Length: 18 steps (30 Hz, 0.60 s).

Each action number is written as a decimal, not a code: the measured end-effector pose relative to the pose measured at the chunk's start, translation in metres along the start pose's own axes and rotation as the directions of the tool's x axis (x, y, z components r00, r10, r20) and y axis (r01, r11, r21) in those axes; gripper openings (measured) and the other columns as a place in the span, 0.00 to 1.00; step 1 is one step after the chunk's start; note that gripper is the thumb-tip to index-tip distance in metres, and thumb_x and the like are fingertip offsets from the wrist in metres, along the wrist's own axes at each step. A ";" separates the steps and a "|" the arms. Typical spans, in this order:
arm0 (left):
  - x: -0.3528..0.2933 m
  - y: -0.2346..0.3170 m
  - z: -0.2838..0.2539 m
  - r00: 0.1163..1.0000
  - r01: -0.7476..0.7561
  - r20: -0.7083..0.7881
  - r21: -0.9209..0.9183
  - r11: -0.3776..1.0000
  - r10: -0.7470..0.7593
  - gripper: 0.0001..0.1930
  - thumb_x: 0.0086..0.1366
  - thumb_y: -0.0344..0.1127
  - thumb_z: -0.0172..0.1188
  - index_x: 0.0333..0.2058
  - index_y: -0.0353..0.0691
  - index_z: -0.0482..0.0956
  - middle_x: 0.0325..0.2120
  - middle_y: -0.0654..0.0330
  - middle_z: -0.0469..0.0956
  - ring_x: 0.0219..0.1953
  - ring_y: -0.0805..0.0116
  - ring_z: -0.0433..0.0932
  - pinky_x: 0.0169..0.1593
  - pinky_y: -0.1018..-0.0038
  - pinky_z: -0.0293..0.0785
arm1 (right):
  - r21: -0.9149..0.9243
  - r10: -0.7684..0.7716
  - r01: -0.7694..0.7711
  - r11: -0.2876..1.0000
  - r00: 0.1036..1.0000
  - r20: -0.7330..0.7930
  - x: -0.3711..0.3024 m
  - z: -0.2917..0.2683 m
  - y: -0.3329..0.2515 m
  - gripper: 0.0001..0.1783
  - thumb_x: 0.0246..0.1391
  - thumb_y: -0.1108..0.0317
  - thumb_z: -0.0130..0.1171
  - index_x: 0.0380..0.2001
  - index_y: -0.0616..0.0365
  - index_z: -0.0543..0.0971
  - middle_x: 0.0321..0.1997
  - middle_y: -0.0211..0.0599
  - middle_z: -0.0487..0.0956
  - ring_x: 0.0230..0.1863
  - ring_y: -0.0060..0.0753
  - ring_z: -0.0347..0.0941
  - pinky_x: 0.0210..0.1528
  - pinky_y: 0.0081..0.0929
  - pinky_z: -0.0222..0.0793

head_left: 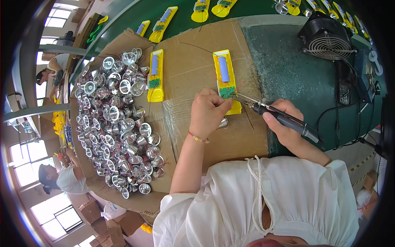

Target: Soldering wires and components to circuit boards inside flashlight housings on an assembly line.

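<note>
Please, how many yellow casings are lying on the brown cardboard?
2: one casing beside the reflector pile, and a second casing by the left hand. The pile could hide others.

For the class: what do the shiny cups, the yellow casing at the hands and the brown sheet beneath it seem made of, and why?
Shiny cups: metal or metal-coated plastic, mirror-bright, judging by sharp reflections.
Yellow casing: probably moulded plastic, smooth, evenly coloured.
Brown sheet: apparently cardboard, mostly matt, creased.
</note>
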<state>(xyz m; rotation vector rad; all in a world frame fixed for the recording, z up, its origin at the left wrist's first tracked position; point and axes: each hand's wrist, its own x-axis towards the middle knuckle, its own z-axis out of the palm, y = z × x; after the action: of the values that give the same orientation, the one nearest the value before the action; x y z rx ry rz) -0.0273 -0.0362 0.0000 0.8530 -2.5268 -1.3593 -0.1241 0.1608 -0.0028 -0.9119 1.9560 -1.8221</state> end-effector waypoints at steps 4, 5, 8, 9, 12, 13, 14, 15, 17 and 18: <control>0.000 -0.003 0.002 1.000 0.025 -0.004 -0.044 0.999 -0.025 0.08 0.46 0.34 0.66 0.18 0.36 0.80 0.22 0.59 0.72 0.29 0.63 0.70 0.34 0.69 0.67 | -0.054 -0.062 0.062 0.997 0.998 -0.010 -0.001 0.002 -0.001 0.09 0.47 0.71 0.62 0.24 0.62 0.73 0.18 0.30 0.72 0.19 0.15 0.67 0.21 0.16 0.61; 0.000 -0.005 0.003 1.000 0.017 -0.003 -0.037 0.999 -0.017 0.08 0.46 0.34 0.66 0.18 0.36 0.79 0.22 0.59 0.72 0.29 0.63 0.70 0.34 0.69 0.67 | -0.060 -0.067 0.066 0.996 0.998 -0.019 -0.001 0.003 -0.001 0.09 0.47 0.71 0.62 0.24 0.62 0.73 0.18 0.31 0.72 0.19 0.16 0.67 0.21 0.17 0.61; 0.000 -0.005 0.002 1.000 0.009 -0.002 -0.022 1.000 -0.009 0.09 0.46 0.35 0.66 0.18 0.36 0.79 0.22 0.59 0.72 0.29 0.63 0.70 0.34 0.68 0.67 | -0.040 -0.050 0.049 0.998 0.998 -0.028 -0.001 0.003 -0.005 0.07 0.47 0.74 0.60 0.26 0.63 0.71 0.21 0.33 0.73 0.22 0.20 0.66 0.25 0.19 0.62; 0.000 -0.005 0.002 1.000 0.010 -0.001 -0.012 1.000 -0.010 0.09 0.46 0.35 0.66 0.18 0.36 0.79 0.22 0.59 0.72 0.30 0.62 0.70 0.34 0.68 0.67 | -0.011 -0.025 0.025 1.000 0.999 -0.028 -0.002 0.003 -0.006 0.07 0.48 0.77 0.58 0.27 0.64 0.70 0.23 0.35 0.73 0.25 0.23 0.66 0.28 0.21 0.62; 0.001 -0.006 0.002 1.000 0.022 0.008 -0.018 1.000 -0.022 0.09 0.46 0.35 0.66 0.18 0.36 0.79 0.22 0.59 0.72 0.30 0.62 0.70 0.34 0.68 0.67 | -0.020 -0.096 0.096 0.995 0.995 -0.034 0.000 0.002 -0.004 0.06 0.48 0.77 0.57 0.27 0.64 0.69 0.20 0.34 0.72 0.25 0.22 0.64 0.27 0.21 0.61; 0.001 -0.007 0.001 1.000 0.024 0.006 -0.018 1.000 -0.024 0.09 0.46 0.35 0.66 0.18 0.36 0.79 0.22 0.59 0.72 0.30 0.62 0.70 0.34 0.68 0.67 | -0.021 -0.096 0.095 0.995 0.995 -0.033 0.000 0.001 -0.003 0.06 0.48 0.77 0.57 0.27 0.64 0.69 0.19 0.34 0.72 0.24 0.22 0.64 0.27 0.20 0.61; 0.001 -0.007 0.001 1.000 0.025 0.005 -0.013 1.000 -0.025 0.09 0.46 0.35 0.66 0.18 0.36 0.79 0.22 0.59 0.72 0.30 0.62 0.70 0.34 0.68 0.67 | -0.021 -0.096 0.095 0.995 0.995 -0.032 0.000 0.000 -0.002 0.06 0.48 0.77 0.57 0.27 0.64 0.69 0.19 0.34 0.72 0.24 0.22 0.64 0.27 0.20 0.61; 0.001 -0.006 0.001 1.000 0.026 0.003 -0.008 1.000 -0.026 0.09 0.46 0.36 0.66 0.18 0.36 0.79 0.22 0.59 0.72 0.30 0.62 0.70 0.34 0.68 0.67 | -0.016 -0.089 0.088 0.996 0.995 -0.038 -0.001 0.000 0.000 0.07 0.47 0.75 0.60 0.27 0.63 0.71 0.20 0.33 0.72 0.22 0.19 0.66 0.25 0.18 0.61; 0.001 -0.005 0.002 1.000 0.026 0.002 -0.010 1.000 -0.026 0.09 0.46 0.36 0.66 0.18 0.36 0.79 0.22 0.59 0.72 0.30 0.62 0.70 0.34 0.68 0.67 | -0.011 -0.081 0.080 0.997 0.996 -0.045 -0.002 0.000 0.000 0.08 0.47 0.73 0.62 0.27 0.63 0.72 0.21 0.33 0.73 0.20 0.17 0.67 0.23 0.17 0.62; 0.001 -0.005 0.002 1.000 0.025 0.002 -0.011 1.000 -0.025 0.09 0.46 0.36 0.66 0.18 0.36 0.79 0.22 0.59 0.72 0.30 0.62 0.70 0.34 0.68 0.67 | -0.034 -0.047 0.046 0.998 0.998 -0.032 -0.002 0.000 -0.001 0.08 0.47 0.73 0.62 0.27 0.63 0.72 0.21 0.32 0.73 0.20 0.17 0.67 0.23 0.17 0.62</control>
<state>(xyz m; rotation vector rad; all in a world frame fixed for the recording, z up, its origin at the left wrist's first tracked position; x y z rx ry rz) -0.0268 -0.0373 -0.0052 0.8845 -2.5154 -1.3806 -0.1219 0.1618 -0.0020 -0.9505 2.0062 -1.8467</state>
